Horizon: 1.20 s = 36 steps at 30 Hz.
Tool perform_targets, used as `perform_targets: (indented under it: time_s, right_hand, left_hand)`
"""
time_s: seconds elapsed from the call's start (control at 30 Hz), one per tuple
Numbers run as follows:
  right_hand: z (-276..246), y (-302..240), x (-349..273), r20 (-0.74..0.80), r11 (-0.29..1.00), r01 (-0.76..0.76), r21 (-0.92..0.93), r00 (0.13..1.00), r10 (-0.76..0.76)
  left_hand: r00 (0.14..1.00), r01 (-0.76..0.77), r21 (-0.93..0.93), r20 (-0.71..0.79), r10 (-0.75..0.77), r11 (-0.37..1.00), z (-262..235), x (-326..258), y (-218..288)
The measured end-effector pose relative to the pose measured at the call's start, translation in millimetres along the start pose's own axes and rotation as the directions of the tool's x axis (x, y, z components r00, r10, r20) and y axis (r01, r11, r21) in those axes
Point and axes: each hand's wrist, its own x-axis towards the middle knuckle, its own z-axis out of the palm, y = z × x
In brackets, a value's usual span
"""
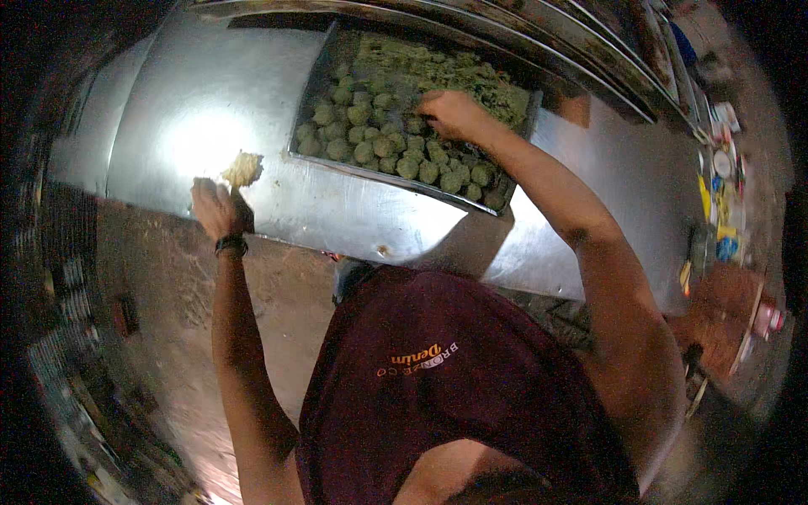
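Note:
A shallow rectangular metal tray point(387, 175) stands on the shiny metal table. Rolled greenish balls point(362, 135) fill its near and left part, and a loose green crumbly mash point(454, 69) lies along the far side. My right hand point(454, 114) reaches over the tray where balls and mash meet; its fingers are curled closed, and what they hold is hidden. At the table's near edge, my left hand point(219, 209) rests with fingers stretched out. A pale yellow ragged lump point(243, 168), perhaps dough, lies just beyond its fingertips.
The metal table point(337, 215) ends close to my body. Long metal rails point(581, 59) run along its far side, beyond the tray. At the far right, blurred packets and containers point(724, 194) sit beside a reddish-brown board point(724, 311).

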Motion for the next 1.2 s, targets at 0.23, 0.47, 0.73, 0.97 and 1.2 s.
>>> perform_targets:
  time_s: [0.23, 0.47, 0.73, 0.97, 1.2]
  right_hand:
    - [-22.5, 30.2, -9.2, -0.352, 0.997, 0.069, 0.046, 0.935, -0.048]
    - [-2.2, 23.5, 35.9, -0.095, 0.978, 0.065, -0.198, 0.992, -0.086]
    - [-10.2, 21.3, 45.8, -0.195, 0.893, 0.446, -0.060, 0.872, -0.448]
    - [12.6, 24.8, 50.6, -0.078, 0.904, 0.376, -0.205, 0.914, -0.398]
    - [-43.9, 32.5, 13.2, 0.091, 0.966, 0.257, -0.015, 0.963, -0.255]
  left_hand:
    - [0.972, 0.022, 0.100, -0.235, 0.002, 0.995, 4.3, -19.2, 28.7]
    - [0.987, -0.093, 0.258, -0.107, 0.124, 0.962, -12.3, -8.2, 49.3]
    - [0.971, -0.123, 0.293, -0.160, 0.175, 0.948, -9.1, -4.5, 46.2]
    - [0.976, -0.062, 0.236, -0.187, 0.108, 0.970, 3.3, -8.4, 28.4]
    - [0.943, -0.209, 0.302, -0.191, 0.274, 0.930, -8.9, -3.7, 41.3]
